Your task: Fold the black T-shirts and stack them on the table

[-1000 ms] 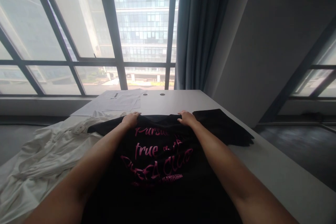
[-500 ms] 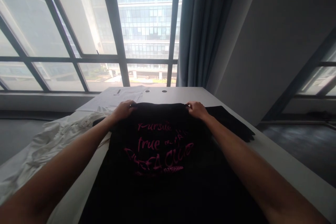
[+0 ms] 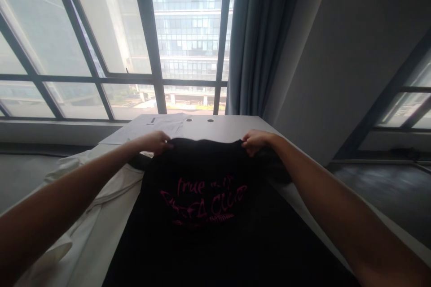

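Observation:
A black T-shirt (image 3: 202, 246) with pink lettering stretches from the table toward me, its near end running out of view at the bottom. My left hand (image 3: 157, 142) pinches the far left corner of it. At the far right corner, the fingers of my right hand (image 3: 253, 141) are closed on the same cloth. Between the two hands the far edge is drawn fairly straight, with a slight sag. The top line of lettering is out of sight, while "true" and the lines below it still show. Dark cloth lies in shadow beneath my right forearm.
Crumpled white cloth (image 3: 117, 184) lies on the left of the white table (image 3: 232, 125). White sheets (image 3: 158, 122) rest at the table's far left, near two round holes. Beyond stand large windows (image 3: 188, 27), and a grey-blue curtain (image 3: 262, 36) hangs to the right.
Both hands have raised the far edge slightly and tipped it toward me, hiding the top line of lettering. The black cloth spread at the right is now mostly drawn in or covered.

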`<state>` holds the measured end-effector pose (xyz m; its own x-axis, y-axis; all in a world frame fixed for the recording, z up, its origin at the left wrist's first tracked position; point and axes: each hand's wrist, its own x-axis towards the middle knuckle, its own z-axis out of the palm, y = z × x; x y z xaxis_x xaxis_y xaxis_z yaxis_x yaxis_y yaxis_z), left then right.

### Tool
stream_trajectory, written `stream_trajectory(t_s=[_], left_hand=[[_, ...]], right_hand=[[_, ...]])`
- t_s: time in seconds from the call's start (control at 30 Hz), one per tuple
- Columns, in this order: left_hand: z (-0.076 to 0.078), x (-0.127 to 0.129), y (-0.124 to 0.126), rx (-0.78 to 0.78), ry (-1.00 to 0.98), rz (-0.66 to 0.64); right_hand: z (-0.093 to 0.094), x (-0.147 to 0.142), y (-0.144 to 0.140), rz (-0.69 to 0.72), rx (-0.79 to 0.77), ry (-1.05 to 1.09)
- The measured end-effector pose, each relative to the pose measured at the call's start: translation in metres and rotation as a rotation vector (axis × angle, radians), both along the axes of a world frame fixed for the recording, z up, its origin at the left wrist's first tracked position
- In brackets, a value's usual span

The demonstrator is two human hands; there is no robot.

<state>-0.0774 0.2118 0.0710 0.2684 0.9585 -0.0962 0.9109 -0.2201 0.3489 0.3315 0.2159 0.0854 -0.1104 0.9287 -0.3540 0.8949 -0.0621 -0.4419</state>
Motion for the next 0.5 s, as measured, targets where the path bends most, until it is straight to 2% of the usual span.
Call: stream_trajectory(t_s=[0.07,0.1,0.13,0.17,0.2,0.3,0.4,0.5], left_hand=[[0.006,0.017,0.029,0.216,-0.1,0.159],[0.005,0.026,0.041,0.349,-0.15,0.233],[0.002,0.032,0.051,0.436,-0.185,0.284],[-0.005,0.036,0.059,0.463,-0.196,0.315],[-0.015,0.037,0.064,0.421,-0.165,0.311],[-0.056,0.018,0.068,0.164,0.083,0.232],[-0.096,-0.026,0.059,0.098,0.257,0.242],[-0.117,-0.07,0.046,0.163,0.278,0.297]], right_hand=[[0.001,-0.018,0.026,-0.091,0.388,-0.043],[-0.001,-0.025,0.036,-0.101,0.507,-0.059],[-0.005,-0.03,0.043,-0.093,0.554,-0.069],[-0.012,-0.032,0.046,-0.06,0.552,-0.085],[-0.022,-0.03,0.047,-0.028,0.53,-0.117],[-0.059,-0.006,0.037,0.06,0.456,-0.267],[-0.093,0.038,0.018,-0.025,0.332,-0.421],[-0.111,0.081,0.004,-0.177,0.289,-0.462]])
